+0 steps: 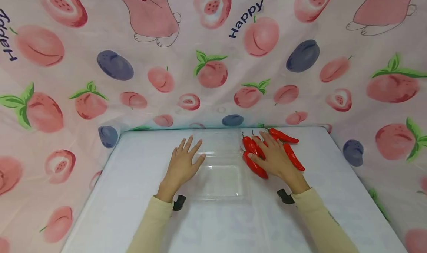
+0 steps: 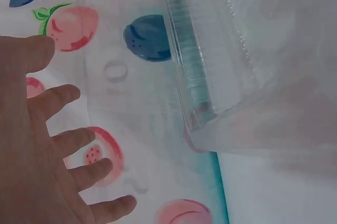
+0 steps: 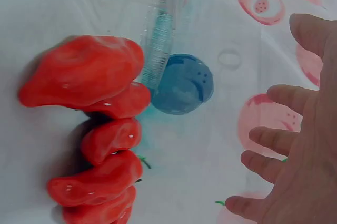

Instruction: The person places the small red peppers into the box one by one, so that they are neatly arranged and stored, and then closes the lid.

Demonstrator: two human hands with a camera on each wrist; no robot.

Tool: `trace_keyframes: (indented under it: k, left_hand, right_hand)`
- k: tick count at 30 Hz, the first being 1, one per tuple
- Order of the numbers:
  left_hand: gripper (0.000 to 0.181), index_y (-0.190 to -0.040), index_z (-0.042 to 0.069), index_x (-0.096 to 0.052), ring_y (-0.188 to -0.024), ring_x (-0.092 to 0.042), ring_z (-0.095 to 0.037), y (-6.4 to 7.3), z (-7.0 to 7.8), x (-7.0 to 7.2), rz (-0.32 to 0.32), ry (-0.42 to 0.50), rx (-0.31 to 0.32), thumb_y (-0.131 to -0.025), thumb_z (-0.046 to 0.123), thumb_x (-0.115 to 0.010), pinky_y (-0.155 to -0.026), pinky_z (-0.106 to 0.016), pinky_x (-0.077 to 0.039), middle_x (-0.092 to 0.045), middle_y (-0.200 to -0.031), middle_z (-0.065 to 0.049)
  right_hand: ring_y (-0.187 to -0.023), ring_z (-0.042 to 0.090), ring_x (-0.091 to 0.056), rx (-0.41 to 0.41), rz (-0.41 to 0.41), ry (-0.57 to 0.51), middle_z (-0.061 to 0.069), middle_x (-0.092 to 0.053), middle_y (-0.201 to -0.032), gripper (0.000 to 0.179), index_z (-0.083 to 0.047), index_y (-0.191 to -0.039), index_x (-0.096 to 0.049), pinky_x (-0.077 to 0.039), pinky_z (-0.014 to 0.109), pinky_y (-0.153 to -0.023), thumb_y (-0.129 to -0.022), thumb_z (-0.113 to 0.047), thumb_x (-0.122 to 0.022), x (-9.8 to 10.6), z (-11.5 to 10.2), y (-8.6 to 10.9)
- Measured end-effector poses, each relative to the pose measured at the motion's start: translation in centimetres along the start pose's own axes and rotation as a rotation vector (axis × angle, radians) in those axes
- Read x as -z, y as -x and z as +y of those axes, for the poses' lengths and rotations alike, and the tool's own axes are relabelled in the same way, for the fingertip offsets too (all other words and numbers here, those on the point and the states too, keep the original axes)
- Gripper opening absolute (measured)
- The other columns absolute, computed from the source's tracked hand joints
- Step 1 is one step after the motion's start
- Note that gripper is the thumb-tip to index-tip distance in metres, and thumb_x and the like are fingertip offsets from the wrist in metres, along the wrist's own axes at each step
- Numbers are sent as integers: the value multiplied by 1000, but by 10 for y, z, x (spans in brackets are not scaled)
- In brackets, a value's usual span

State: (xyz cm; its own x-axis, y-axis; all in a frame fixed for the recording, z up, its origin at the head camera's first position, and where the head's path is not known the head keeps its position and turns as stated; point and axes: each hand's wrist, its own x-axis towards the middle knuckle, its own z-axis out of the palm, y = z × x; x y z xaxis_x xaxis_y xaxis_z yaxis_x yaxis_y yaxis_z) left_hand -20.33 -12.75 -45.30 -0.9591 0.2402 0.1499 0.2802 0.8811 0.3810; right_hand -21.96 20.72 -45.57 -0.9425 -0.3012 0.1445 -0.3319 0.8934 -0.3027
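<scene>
"Left hand (image 1: 182, 166), room?"
"Outer side, bare table (image 1: 133, 182) to the edge. Inner side, clear plastic container (image 1: 218, 182) takes most of the gap between hands. Pass above it, or round its near side, between the wrists."
"Right hand (image 1: 272, 154)?"
"Crowded. Red peppers (image 1: 257, 167) below and on both sides. Bare table farther right."
"Ahead?"
"Patterned cloth (image 1: 213, 101) rises past both hands' fingertips. Blocked."

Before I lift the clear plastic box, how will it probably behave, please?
The box is probably light, since its see-through walls look thin and nothing shows inside. Its ridged sides should add some stiffness, yet it may bend under a hard squeeze. Because it lies open in two halves, one half might swing.
</scene>
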Motion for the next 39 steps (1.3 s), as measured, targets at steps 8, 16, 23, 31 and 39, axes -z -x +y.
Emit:
trace_keyframes:
  k: [8,16,23,31,39]
  left_hand:
    - [58,-152,26,-38,-147,-31,-35,9,-11,4,23,30,20,-99,45,-50,-108,-63,-36,-25,-164,-6]
    - [53,-150,23,-42,-135,-47,-39,14,-23,-2,42,52,51,-99,34,-53,-95,-61,-47,-32,-161,-7]
    - [51,-148,23,-45,-136,-48,-37,20,-35,-10,25,116,40,-99,30,-54,-99,-61,-45,-35,-160,-6]
    - [48,-146,26,-47,-126,-58,-35,26,-45,-19,4,161,22,-99,28,-55,-98,-58,-47,-36,-159,0]
    - [46,-143,21,-52,-99,-70,-20,33,-53,-28,25,263,9,-98,17,-56,-85,-42,-55,-42,-155,-6]
  right_hand:
    - [-145,41,-26,-43,23,-35,16,-28,-160,82,-14,-153,-35,-42,69,-98,-85,-44,-71,-3,2,5]
    - [-144,40,-29,-108,-7,-94,16,-30,-159,85,-16,-154,-32,-45,66,-96,-84,-40,-73,-4,6,8]
    - [-143,39,-32,-119,1,-161,16,-34,-157,82,-13,-153,-33,-46,64,-96,-85,-36,-73,-10,11,10]
    - [-137,36,-41,-141,51,-235,11,-45,-148,72,-15,-148,-40,-52,58,-92,-86,-32,-73,-22,14,12]
    - [-136,35,-43,-166,35,-269,11,-47,-148,70,-16,-148,-41,-51,58,-93,-87,-34,-72,-30,12,10]
